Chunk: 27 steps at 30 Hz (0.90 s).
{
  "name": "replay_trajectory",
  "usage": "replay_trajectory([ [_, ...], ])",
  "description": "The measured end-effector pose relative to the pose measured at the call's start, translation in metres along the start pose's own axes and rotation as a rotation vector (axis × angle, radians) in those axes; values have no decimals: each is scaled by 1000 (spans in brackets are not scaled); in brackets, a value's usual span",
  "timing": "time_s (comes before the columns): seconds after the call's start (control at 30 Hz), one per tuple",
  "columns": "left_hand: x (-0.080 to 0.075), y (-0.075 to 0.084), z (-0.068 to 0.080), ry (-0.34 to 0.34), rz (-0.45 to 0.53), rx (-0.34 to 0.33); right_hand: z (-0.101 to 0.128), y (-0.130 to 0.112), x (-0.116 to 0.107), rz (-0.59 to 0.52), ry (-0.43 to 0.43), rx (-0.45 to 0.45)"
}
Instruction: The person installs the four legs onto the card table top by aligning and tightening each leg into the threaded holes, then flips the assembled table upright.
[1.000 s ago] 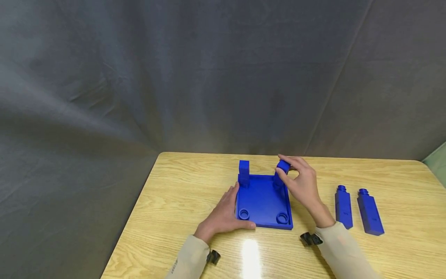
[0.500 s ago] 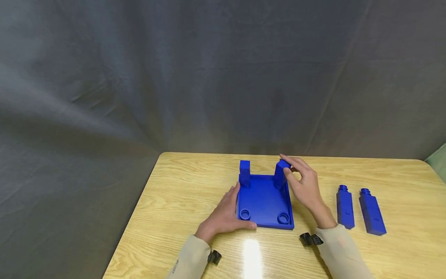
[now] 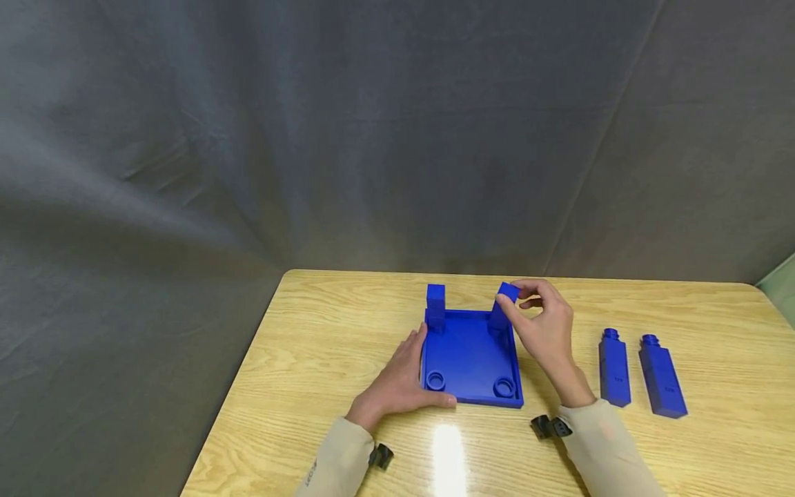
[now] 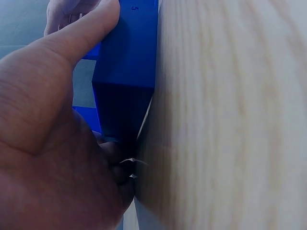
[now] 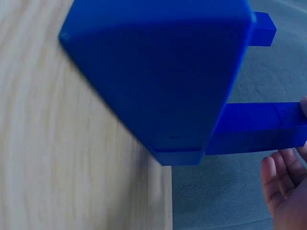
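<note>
A blue square table top with a raised rim lies underside up on the wooden table. My left hand holds its near left corner, thumb along the front edge and fingers along the left side. My right hand pinches the upper end of a blue square leg standing in the far right corner. In the right wrist view that leg reaches the thumb, with the other fingers spread below it. A second leg stands in the far left corner. Round sockets show in both near corners.
Two more blue legs with threaded ends, a nearer one and a farther one, lie on the table to the right of my right arm. The wooden table's far edge runs just behind the standing legs, before a grey curtain.
The right hand's fingers have shifted round the leg's top, drawing back to the right and curling more, and the leg has turned slightly. The left hand stays on the table top.
</note>
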State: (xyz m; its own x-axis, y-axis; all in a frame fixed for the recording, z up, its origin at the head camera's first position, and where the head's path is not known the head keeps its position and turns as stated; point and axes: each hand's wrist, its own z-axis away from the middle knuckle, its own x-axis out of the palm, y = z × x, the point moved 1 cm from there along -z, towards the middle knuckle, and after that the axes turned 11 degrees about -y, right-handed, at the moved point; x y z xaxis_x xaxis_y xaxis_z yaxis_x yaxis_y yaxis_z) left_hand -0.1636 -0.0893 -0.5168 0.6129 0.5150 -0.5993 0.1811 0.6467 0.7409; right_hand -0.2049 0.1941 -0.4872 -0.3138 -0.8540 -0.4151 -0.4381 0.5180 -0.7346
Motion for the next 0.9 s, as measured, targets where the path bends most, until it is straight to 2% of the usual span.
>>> replay_trajectory([
  [0.13,0,-1,0,2,-2,6,0,-1,1,-9,-3,25],
  [0.23,0,-1,0,2,4,4,0,0,0,-67,-41,10],
  [0.3,0,-1,0,4,5,2,0,1,0,-160,-88,-23],
  [0.47,0,0,0,4,1,-1,1,5,-2,-477,-244,-99],
  [0.53,0,0,0,3,-2,-4,1,7,-3,-536,-287,-99],
  [0.6,0,1,0,2,-3,-6,1,8,-4,-544,-310,-83],
  [0.67,-1,1,0,1,-5,-7,1,9,-5,-499,-301,-56],
  [0.9,-1,0,0,-3,-1,-9,2,6,-1,-363,-179,63],
])
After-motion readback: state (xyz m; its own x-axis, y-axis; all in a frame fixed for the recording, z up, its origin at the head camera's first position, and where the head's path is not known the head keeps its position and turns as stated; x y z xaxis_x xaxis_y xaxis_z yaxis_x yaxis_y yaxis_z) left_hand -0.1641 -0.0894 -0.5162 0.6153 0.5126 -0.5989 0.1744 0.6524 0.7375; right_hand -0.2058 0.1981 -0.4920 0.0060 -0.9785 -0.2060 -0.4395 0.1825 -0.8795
